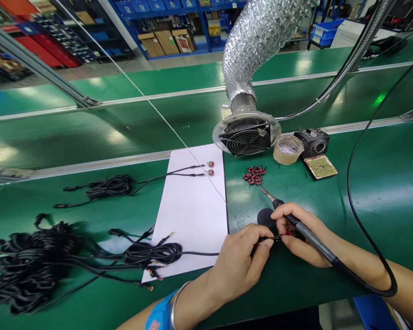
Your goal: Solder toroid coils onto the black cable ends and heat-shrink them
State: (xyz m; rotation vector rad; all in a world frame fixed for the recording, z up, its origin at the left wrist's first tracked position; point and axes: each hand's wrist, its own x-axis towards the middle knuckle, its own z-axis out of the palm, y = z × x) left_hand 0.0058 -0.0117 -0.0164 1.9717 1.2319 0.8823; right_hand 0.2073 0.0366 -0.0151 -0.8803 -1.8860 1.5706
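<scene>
My left hand (239,256) is closed, thumb and forefinger pinching the thin end of a black cable (199,253). My right hand (309,220) wraps round a soldering iron (308,234), whose bare tip points up and left, away from the cable. With the fingertips of that same hand I also pinch a small red and black part (287,233) close to the cable end; whether the two touch is hidden by my fingers. Just beyond my fingertips lies a round black object (266,217). A small pile of red and black ring-shaped parts (254,175) sits past the iron's tip.
A white sheet (196,201) lies left of centre, with two cable ends and red-tipped parts on it. Coiled black cables (34,266) heap at the left. A fume extractor (246,137) overhangs the bench; a tape roll (288,150) and iron stand (312,142) are behind.
</scene>
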